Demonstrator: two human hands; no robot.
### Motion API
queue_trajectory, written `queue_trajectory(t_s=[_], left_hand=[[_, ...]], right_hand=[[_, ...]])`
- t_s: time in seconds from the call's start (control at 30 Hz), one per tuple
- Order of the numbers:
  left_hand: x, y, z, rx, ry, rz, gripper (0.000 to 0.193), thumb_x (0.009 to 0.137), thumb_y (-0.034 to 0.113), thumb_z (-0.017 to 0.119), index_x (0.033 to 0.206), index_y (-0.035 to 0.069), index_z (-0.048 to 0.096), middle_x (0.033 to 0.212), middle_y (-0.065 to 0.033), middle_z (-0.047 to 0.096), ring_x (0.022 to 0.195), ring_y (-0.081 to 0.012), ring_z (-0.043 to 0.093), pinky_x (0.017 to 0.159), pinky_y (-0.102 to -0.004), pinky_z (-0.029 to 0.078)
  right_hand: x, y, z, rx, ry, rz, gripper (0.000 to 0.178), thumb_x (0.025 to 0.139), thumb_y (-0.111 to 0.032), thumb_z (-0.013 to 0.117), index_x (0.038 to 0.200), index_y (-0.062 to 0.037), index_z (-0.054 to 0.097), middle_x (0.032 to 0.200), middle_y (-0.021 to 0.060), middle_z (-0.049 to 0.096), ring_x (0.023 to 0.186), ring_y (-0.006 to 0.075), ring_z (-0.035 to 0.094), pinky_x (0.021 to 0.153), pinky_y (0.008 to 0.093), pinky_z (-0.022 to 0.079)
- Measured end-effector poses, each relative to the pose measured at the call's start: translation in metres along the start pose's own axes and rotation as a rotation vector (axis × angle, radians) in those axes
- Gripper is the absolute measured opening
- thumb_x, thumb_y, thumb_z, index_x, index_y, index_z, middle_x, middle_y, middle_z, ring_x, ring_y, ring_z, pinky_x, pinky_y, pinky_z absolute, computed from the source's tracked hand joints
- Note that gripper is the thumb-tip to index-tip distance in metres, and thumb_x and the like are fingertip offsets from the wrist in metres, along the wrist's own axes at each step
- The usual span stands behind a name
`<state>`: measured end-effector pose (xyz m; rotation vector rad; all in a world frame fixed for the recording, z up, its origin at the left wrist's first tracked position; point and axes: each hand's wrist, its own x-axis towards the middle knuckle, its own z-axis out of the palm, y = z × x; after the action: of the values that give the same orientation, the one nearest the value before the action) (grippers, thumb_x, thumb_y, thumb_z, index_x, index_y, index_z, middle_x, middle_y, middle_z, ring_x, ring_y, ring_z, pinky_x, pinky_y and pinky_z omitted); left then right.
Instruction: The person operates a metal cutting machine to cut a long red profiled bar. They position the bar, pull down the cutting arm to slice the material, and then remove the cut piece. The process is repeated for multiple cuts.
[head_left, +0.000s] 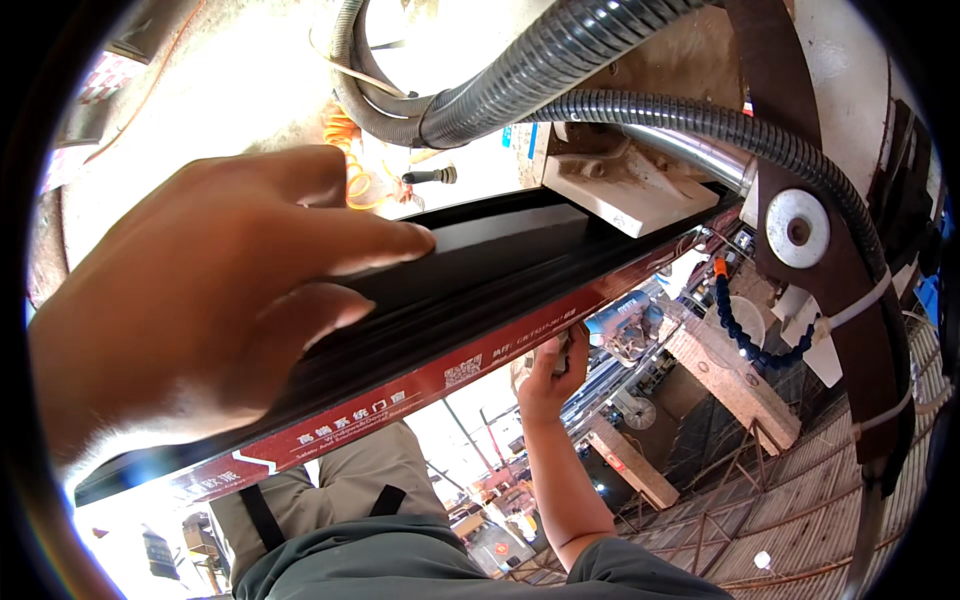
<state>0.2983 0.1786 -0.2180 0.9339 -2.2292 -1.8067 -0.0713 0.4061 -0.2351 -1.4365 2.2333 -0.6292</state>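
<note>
A long black profile (490, 250), probably a window or door frame piece, slants up from lower left to the right, with a red printed film (420, 390) along its near side. Over the left part of the profile lies my left hand (220, 260), its index finger stretched along the top and its thumb apart from it. I see nothing held between them. My right hand (562, 370) is below the near edge of the profile, fingers curled around something small and pale that I cannot make out. The far end of the profile sits under a pale metal clamp block (635, 195).
Thick black corrugated hoses (560, 50) arch above the profile. A dark machine arm with a round washer (797, 230) stands at right, beside a blue jointed coolant hose (745, 325). An orange coiled air hose (355, 175) hangs behind. Pale machine beams (730, 375) are lower right.
</note>
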Motion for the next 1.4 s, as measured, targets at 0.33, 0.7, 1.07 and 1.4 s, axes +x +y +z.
queue_trajectory(t_s=[0.33, 0.7, 1.07, 1.4], left_hand=[[-0.003, -0.013, 0.008, -0.049, 0.026, 0.007, 0.047, 0.083, 0.0, 0.076, 0.128, 0.01, 0.071, 0.093, -0.0135, 0.06, 0.079, -0.0276, 0.06, 0.07, -0.0416, 0.049], [0.008, -0.011, 0.014, -0.006, 0.033, 0.052, 0.048, 0.084, 0.002, 0.075, 0.13, 0.012, 0.069, 0.093, -0.014, 0.06, 0.082, -0.0299, 0.061, 0.076, -0.0444, 0.049], [0.005, -0.016, 0.003, 0.028, 0.116, 0.098, 0.045, 0.085, 0.003, 0.075, 0.129, 0.009, 0.069, 0.091, -0.0142, 0.06, 0.076, -0.027, 0.06, 0.069, -0.0441, 0.048], [-0.001, -0.019, 0.008, -0.037, 0.043, 0.106, 0.046, 0.083, 0.003, 0.077, 0.127, 0.01, 0.072, 0.088, -0.0129, 0.059, 0.076, -0.028, 0.059, 0.069, -0.0433, 0.048]], right_hand=[[0.0, 0.001, -0.003, -0.023, -0.018, -0.003, 0.06, 0.103, -0.042, 0.059, 0.136, 0.0076, 0.055, 0.131, 0.0226, 0.056, 0.119, 0.031, 0.06, 0.099, 0.0412, 0.048], [-0.001, 0.001, -0.003, 0.0, -0.01, 0.023, 0.061, 0.102, -0.043, 0.059, 0.136, 0.0076, 0.055, 0.131, 0.0225, 0.056, 0.117, 0.0302, 0.06, 0.098, 0.0404, 0.049], [-0.002, 0.004, -0.002, -0.012, 0.01, 0.011, 0.058, 0.102, -0.04, 0.058, 0.135, 0.008, 0.056, 0.13, 0.0226, 0.058, 0.116, 0.0313, 0.061, 0.097, 0.0414, 0.049], [-0.002, 0.004, -0.002, 0.005, 0.015, 0.039, 0.058, 0.102, -0.042, 0.059, 0.132, 0.0071, 0.056, 0.128, 0.0204, 0.059, 0.112, 0.029, 0.061, 0.095, 0.0398, 0.049]])
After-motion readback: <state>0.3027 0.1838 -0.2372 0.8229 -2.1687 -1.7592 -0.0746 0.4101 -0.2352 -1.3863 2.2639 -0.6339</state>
